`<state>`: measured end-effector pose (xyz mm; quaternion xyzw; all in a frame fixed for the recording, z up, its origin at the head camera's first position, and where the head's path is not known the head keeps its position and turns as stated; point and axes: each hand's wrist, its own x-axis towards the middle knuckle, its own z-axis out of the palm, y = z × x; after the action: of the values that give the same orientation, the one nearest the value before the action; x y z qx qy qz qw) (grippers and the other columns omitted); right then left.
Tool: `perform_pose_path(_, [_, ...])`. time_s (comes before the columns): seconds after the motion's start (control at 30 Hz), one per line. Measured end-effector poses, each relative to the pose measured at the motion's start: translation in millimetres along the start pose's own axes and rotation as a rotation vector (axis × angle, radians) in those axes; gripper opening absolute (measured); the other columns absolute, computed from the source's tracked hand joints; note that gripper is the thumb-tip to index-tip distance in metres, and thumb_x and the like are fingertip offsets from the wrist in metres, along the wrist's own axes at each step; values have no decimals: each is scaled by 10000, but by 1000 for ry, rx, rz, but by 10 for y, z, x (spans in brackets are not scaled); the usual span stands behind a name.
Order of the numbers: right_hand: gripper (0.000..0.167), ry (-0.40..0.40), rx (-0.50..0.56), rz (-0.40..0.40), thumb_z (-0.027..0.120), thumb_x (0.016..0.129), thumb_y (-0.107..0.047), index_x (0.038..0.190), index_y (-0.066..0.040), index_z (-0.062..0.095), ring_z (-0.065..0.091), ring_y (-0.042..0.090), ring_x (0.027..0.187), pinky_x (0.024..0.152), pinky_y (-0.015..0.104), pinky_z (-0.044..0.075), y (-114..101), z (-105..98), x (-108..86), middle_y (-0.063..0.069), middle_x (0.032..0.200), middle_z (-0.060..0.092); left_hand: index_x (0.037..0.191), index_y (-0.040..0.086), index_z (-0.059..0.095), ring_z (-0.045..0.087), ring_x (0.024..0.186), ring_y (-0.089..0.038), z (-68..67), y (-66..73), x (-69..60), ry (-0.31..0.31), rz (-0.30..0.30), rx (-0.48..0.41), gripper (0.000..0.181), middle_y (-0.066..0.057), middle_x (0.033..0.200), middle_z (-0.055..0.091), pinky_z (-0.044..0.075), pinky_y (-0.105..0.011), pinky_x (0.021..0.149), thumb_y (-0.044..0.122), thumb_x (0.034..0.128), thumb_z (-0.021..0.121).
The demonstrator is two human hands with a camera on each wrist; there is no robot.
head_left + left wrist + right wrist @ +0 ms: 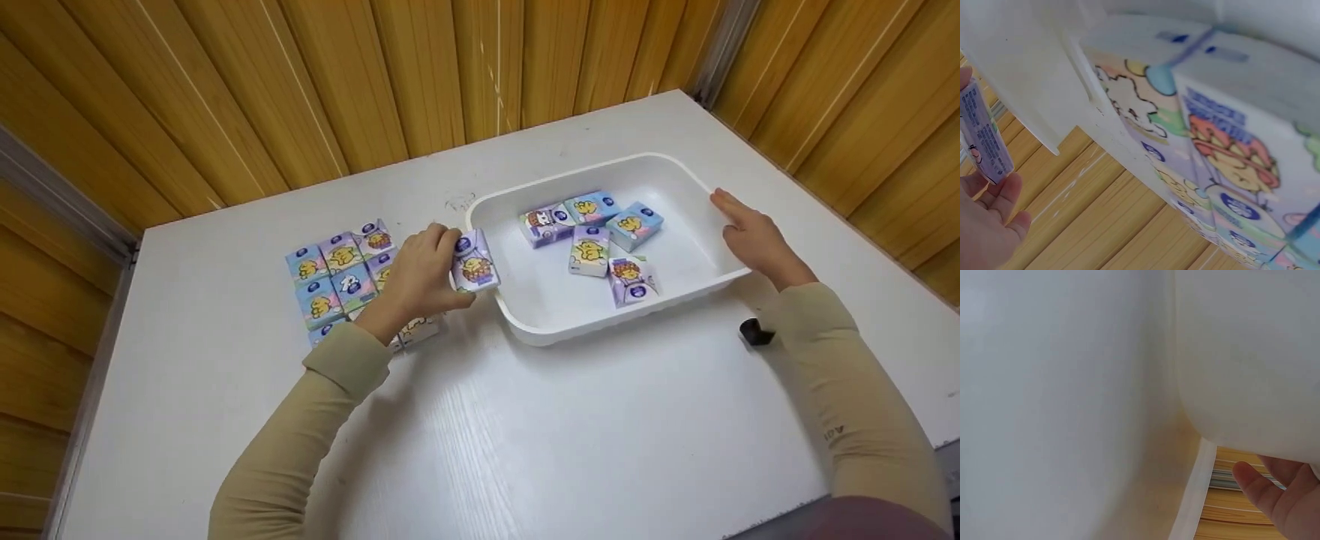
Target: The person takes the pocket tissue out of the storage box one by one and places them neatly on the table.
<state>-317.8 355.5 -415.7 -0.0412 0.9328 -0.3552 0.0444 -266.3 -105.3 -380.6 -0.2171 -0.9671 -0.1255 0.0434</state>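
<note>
In the head view my left hand [424, 274] pinches a small purple cartoon-printed tissue pack [475, 262] between thumb and fingers, just at the left rim of a white plastic bin [525, 330]. The left wrist view shows the same pack [987, 132] at the left edge, with fingers below and above it. Inside the bin several purple and blue packs [589, 251] lie loosely, at differing angles. My right hand [761, 244] touches the bin's right rim from outside, its index finger extended. In the right wrist view that hand [1289, 500] is partly out of frame.
Left of the bin, packs [351, 285] lie side by side in rows on the white table [600, 435], partly hidden by my left hand. A small black object [756, 331] lies near my right forearm. Yellow wood-look panels [420, 75] stand behind the table.
</note>
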Motion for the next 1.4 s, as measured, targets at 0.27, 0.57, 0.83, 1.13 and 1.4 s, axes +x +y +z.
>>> perform_pose_path(0.27, [512, -8, -5, 18, 223, 927, -83, 1418, -142, 89, -15, 272, 1360, 1094, 477, 37, -7, -1, -4, 17, 1485, -9, 1285, 100, 369, 426, 1076, -235, 53, -107, -203, -55, -18, 27, 821, -78, 1212, 421, 327, -407, 1011, 487, 631, 678])
perform_pose_path(0.57, [509, -11, 0, -18, 230, 920, -71, 1415, -103, 115, 1, 289, 1357, 1097, 470, 31, 4, -13, -6, 55, 1486, 22, 1218, 54, 410, 453, 1000, -248, 173, -59, -475, -74, -13, 103, 796, -95, 1109, 452, 339, -401, 992, 478, 609, 697])
perform_pose_path(0.83, [507, -2, -2, -26, 226, 919, -74, 1413, -99, 115, 7, 284, 1357, 1097, 467, 32, 17, -8, 2, 59, 1484, 21, 1203, 57, 429, 441, 1043, -252, 252, -18, -672, -146, -68, 142, 781, -93, 1096, 462, 334, -419, 1004, 535, 633, 667])
perform_pose_path(1.13, [505, -7, 0, -16, 230, 924, -94, 1414, -106, 108, -1, 287, 1356, 1096, 468, 26, 8, -14, -8, 51, 1483, 11, 1255, 53, 396, 427, 1118, -279, 249, -8, -805, -181, -112, 123, 824, -118, 1193, 456, 304, -453, 1026, 536, 644, 666])
perform_pose_path(1.4, [504, -17, 0, -12, 229, 928, -102, 1417, -113, 104, -4, 287, 1357, 1095, 476, 28, 0, -16, -12, 41, 1485, 6, 1249, 45, 400, 446, 1088, -275, 248, -22, -911, -176, -96, 123, 800, -105, 1123, 461, 302, -452, 1024, 522, 660, 654])
